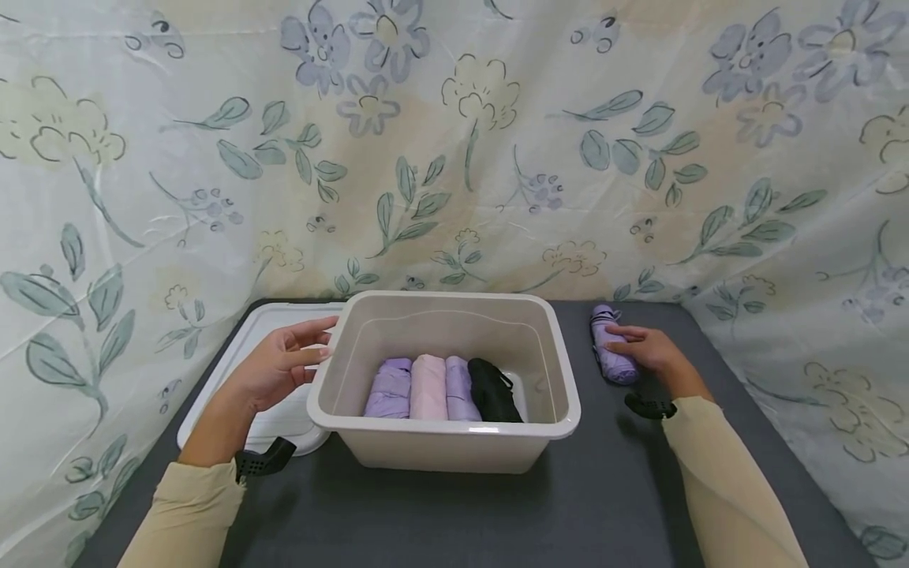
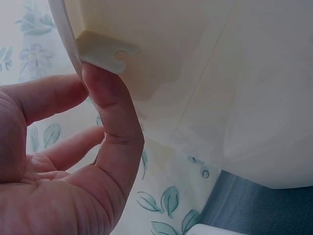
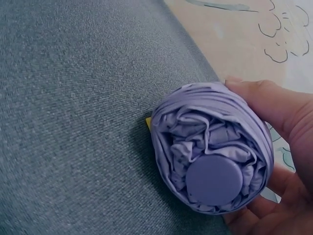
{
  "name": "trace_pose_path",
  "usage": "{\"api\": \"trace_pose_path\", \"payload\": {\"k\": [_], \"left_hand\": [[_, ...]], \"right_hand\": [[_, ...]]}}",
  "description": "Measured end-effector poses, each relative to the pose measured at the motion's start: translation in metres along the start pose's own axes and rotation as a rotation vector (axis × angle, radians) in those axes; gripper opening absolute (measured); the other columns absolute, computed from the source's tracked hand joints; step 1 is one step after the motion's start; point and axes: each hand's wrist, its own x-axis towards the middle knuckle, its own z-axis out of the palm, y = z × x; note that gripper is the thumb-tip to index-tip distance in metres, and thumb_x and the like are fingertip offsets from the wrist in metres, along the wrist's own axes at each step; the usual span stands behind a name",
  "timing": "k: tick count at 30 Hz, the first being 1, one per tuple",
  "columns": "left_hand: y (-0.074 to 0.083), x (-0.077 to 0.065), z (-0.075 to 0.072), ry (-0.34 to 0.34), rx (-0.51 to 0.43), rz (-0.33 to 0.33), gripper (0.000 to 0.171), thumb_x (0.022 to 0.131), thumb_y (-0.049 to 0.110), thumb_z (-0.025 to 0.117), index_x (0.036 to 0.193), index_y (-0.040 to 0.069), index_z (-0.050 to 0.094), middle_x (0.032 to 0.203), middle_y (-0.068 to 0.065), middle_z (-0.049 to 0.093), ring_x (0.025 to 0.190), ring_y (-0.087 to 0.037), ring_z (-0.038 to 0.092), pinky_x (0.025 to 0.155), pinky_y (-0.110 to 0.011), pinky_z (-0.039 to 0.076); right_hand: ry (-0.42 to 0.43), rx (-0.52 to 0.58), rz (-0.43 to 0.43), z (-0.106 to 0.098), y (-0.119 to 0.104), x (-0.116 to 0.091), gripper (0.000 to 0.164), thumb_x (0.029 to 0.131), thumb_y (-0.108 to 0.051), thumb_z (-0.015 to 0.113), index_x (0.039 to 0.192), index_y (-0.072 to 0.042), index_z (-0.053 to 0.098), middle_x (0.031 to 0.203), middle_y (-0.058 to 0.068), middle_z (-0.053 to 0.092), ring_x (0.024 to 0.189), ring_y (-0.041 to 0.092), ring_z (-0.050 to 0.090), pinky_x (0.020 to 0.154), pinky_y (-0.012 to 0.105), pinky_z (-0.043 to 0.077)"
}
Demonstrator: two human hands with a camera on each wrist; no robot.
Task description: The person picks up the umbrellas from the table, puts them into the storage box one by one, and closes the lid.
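A beige plastic bin (image 1: 443, 451) stands mid-table with several folded bundles inside. From the left these are a purple bundle (image 1: 388, 388), a pink bundle (image 1: 429, 386), a lavender bundle (image 1: 460, 388) and a black bundle (image 1: 493, 392) with a cord loop. At the bin's left rim is my left hand (image 1: 280, 367); in the left wrist view its thumb and a finger pinch the rim beside a small notched tab (image 2: 105, 51). My right hand (image 1: 649, 355) grips a folded purple umbrella (image 1: 609, 347) on the table, its round end cap (image 3: 214, 180) facing the right wrist camera.
A white lid (image 1: 227, 371) lies flat at the left, partly under the bin and my left forearm. The table (image 1: 440, 521) has a dark grey cover. Close behind it and along both sides hangs a floral curtain (image 1: 454, 158).
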Motion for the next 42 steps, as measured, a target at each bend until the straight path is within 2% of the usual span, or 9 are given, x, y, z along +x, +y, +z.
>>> {"api": "trace_pose_path", "payload": {"k": [8,15,19,24,27,31,35,39,42], "left_hand": [[0.002,0.0,-0.002,-0.01,0.005,0.018,0.051,0.101,0.001,0.058,0.151,0.004,0.049,0.112,-0.002,0.066,0.097,-0.012,0.072,0.082,-0.032,0.064],[0.002,0.001,-0.003,-0.009,0.014,0.006,0.051,0.101,0.002,0.058,0.151,0.005,0.049,0.113,-0.001,0.067,0.098,-0.012,0.072,0.082,-0.032,0.063],[0.0,0.0,-0.004,0.0,0.018,-0.006,0.052,0.101,0.001,0.058,0.152,0.003,0.046,0.113,-0.001,0.067,0.097,-0.011,0.072,0.082,-0.033,0.063],[-0.001,-0.001,-0.004,0.01,0.026,-0.006,0.055,0.101,0.003,0.059,0.154,0.001,0.043,0.113,-0.001,0.067,0.097,-0.012,0.072,0.083,-0.034,0.063],[-0.001,-0.001,-0.003,0.014,0.027,-0.006,0.055,0.101,0.003,0.059,0.154,0.002,0.043,0.113,-0.002,0.067,0.097,-0.012,0.072,0.084,-0.035,0.063],[-0.001,-0.001,-0.003,0.022,0.03,-0.018,0.054,0.102,0.004,0.059,0.154,0.002,0.043,0.113,-0.002,0.067,0.097,-0.013,0.073,0.084,-0.034,0.063],[-0.001,-0.001,-0.003,0.027,0.031,-0.023,0.055,0.102,0.004,0.059,0.154,0.001,0.043,0.114,-0.002,0.066,0.097,-0.013,0.073,0.084,-0.034,0.063],[-0.001,-0.001,-0.002,0.024,0.031,-0.022,0.055,0.101,0.004,0.06,0.154,0.002,0.043,0.114,-0.002,0.066,0.098,-0.013,0.073,0.084,-0.034,0.063],[-0.001,-0.001,-0.002,0.023,0.034,-0.022,0.055,0.101,0.004,0.06,0.154,0.002,0.043,0.114,-0.002,0.066,0.098,-0.013,0.073,0.084,-0.034,0.063]], "right_hand": [[-0.005,0.053,0.0,0.004,-0.002,0.0,0.083,0.087,-0.048,0.08,0.154,-0.013,0.045,0.164,0.029,0.027,0.15,0.046,0.032,0.12,0.056,0.036],[-0.016,0.065,0.007,0.005,-0.002,-0.002,0.081,0.087,-0.044,0.08,0.154,-0.011,0.047,0.162,0.03,0.031,0.144,0.043,0.041,0.112,0.05,0.046],[-0.018,0.008,0.004,0.003,-0.005,-0.001,0.08,0.086,-0.046,0.081,0.152,-0.012,0.05,0.162,0.029,0.034,0.137,0.042,0.045,0.108,0.05,0.048],[-0.004,-0.056,0.015,0.0,-0.013,0.001,0.078,0.085,-0.046,0.082,0.149,-0.013,0.054,0.16,0.027,0.035,0.116,0.033,0.048,0.088,0.036,0.049],[-0.009,-0.075,0.017,-0.001,-0.017,0.001,0.078,0.085,-0.046,0.082,0.149,-0.012,0.054,0.161,0.028,0.032,0.114,0.032,0.048,0.084,0.033,0.05],[-0.043,-0.085,0.032,0.0,-0.022,0.001,0.076,0.087,-0.044,0.081,0.15,-0.014,0.053,0.161,0.027,0.034,0.116,0.032,0.05,0.086,0.034,0.052],[-0.071,-0.072,0.045,0.0,-0.027,0.001,0.073,0.088,-0.038,0.08,0.151,-0.014,0.052,0.162,0.028,0.033,0.121,0.034,0.052,0.093,0.042,0.055],[-0.079,-0.067,0.059,0.001,-0.034,-0.002,0.07,0.09,-0.032,0.079,0.151,-0.012,0.051,0.164,0.028,0.028,0.126,0.036,0.051,0.102,0.05,0.053],[-0.074,-0.083,0.065,0.002,-0.038,-0.004,0.068,0.091,-0.03,0.078,0.151,-0.011,0.051,0.164,0.029,0.027,0.126,0.036,0.05,0.103,0.051,0.052]]}}
